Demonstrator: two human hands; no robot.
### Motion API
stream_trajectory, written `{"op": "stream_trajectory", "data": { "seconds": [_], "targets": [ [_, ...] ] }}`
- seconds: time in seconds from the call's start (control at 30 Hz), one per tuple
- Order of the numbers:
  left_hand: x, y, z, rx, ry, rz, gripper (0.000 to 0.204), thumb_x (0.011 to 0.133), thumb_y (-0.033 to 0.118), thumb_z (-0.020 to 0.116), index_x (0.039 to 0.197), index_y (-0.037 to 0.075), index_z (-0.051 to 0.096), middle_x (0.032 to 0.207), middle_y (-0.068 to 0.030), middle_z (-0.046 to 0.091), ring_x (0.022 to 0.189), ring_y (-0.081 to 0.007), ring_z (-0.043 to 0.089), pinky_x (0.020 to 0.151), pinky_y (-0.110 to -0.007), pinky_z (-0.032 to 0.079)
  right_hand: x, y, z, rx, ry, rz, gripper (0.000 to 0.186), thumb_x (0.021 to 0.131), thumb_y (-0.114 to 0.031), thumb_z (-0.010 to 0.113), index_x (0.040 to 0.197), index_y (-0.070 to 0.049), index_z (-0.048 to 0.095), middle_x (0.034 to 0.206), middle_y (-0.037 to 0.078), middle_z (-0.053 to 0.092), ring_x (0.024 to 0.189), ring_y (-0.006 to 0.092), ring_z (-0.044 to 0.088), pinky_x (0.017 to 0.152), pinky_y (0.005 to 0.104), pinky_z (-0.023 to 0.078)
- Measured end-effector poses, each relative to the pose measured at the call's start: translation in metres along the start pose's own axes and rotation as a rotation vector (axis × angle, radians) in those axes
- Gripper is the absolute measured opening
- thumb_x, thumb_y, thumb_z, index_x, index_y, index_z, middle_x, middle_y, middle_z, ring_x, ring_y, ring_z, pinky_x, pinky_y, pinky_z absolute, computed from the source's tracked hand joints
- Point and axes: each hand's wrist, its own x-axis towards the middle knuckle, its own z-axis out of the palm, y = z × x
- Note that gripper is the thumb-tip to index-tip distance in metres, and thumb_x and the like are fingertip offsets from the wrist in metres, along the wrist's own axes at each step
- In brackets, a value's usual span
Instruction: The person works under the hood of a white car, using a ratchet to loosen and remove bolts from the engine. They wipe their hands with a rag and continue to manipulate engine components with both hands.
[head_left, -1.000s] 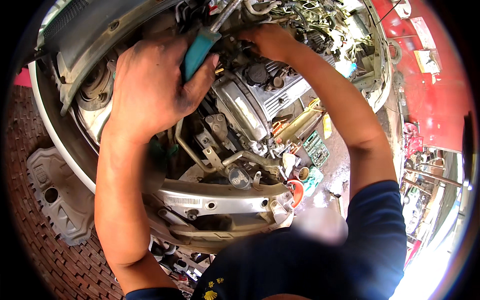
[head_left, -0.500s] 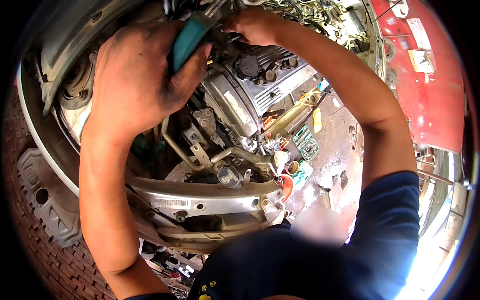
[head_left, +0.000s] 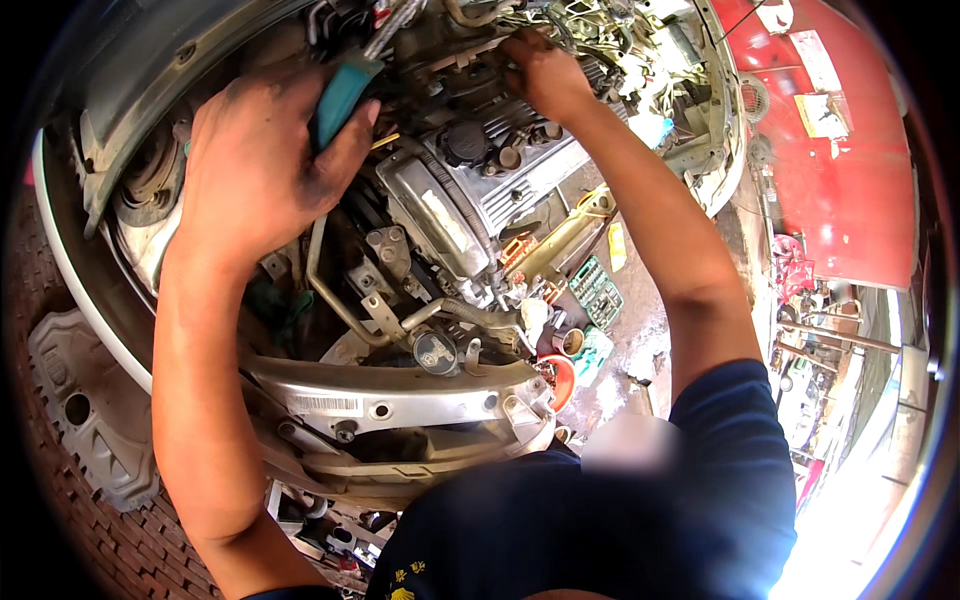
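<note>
My left hand (head_left: 258,160) is wrapped round the teal handle (head_left: 343,98) of a tool with a metal shaft, which points up into the back of an open engine bay. My right hand (head_left: 545,75) reaches over the back of the engine (head_left: 435,225), its fingers curled among hoses and metal parts; whatever is in them is hidden. Between my arms are the black oil filler cap (head_left: 467,143), the ribbed metal engine top, a bent metal pipe (head_left: 335,310) and the radiator cap (head_left: 434,350).
The car's front crossmember (head_left: 380,390) runs below the engine. A cast metal cover (head_left: 100,420) lies on brick paving at the left. A green socket set (head_left: 595,290) and red bowl (head_left: 560,385) sit beyond the engine. A red panel (head_left: 840,200) stands at right.
The view has shifted a little. My left hand with the teal tool appears further left than a second ago, and my right hand has moved a little right along the engine's back.
</note>
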Motion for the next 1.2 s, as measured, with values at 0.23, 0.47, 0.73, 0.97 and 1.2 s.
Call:
{"op": "stream_trajectory", "data": {
  "seconds": [0.23,0.47,0.73,0.97,1.2],
  "targets": [
    [0.001,0.004,0.001,-0.074,0.002,-0.012,0.036,0.092,0.028,0.080,0.079,0.002,0.059,0.072,-0.0198,0.060,0.071,-0.0480,0.058,0.062,-0.053,0.045,0.012,0.017,0.015,0.071,-0.072,0.044,0.053,0.093,-0.019,0.070,0.144,-0.022,0.059,0.146,0.014,0.060,0.114,0.0423,0.070,0.097,0.0524,0.059],
    [0.000,0.002,0.002,-0.043,0.013,0.031,0.038,0.092,0.028,0.081,0.077,0.001,0.058,0.070,-0.0195,0.058,0.068,-0.0478,0.056,0.060,-0.053,0.043,0.015,0.002,0.003,-0.046,-0.118,-0.057,0.051,0.093,-0.008,0.063,0.142,-0.026,0.061,0.151,0.013,0.058,0.117,0.0413,0.070,0.100,0.0514,0.057],
    [0.000,0.002,0.004,-0.015,0.012,0.031,0.037,0.092,0.028,0.080,0.077,0.002,0.058,0.071,-0.0191,0.058,0.069,-0.0469,0.057,0.062,-0.053,0.044,0.020,-0.003,0.004,-0.065,-0.147,-0.116,0.049,0.093,-0.007,0.057,0.138,-0.023,0.064,0.139,0.013,0.067,0.111,0.0385,0.073,0.096,0.0517,0.059],
    [-0.001,0.003,0.005,-0.021,-0.011,-0.015,0.035,0.092,0.028,0.080,0.079,0.002,0.060,0.072,-0.0191,0.059,0.071,-0.0470,0.057,0.064,-0.052,0.045,0.014,0.004,0.006,0.015,-0.087,-0.134,0.044,0.094,-0.016,0.064,0.137,-0.021,0.067,0.137,0.012,0.068,0.109,0.0386,0.073,0.093,0.0514,0.060],
    [-0.001,0.001,0.001,-0.026,-0.020,-0.019,0.025,0.091,0.029,0.076,0.087,0.006,0.068,0.071,-0.0187,0.064,0.073,-0.0466,0.062,0.065,-0.053,0.049,-0.002,-0.009,0.002,0.001,-0.072,-0.061,0.046,0.095,-0.022,0.068,0.141,-0.022,0.068,0.137,0.012,0.065,0.112,0.0388,0.070,0.096,0.0504,0.058]
  ]
}}
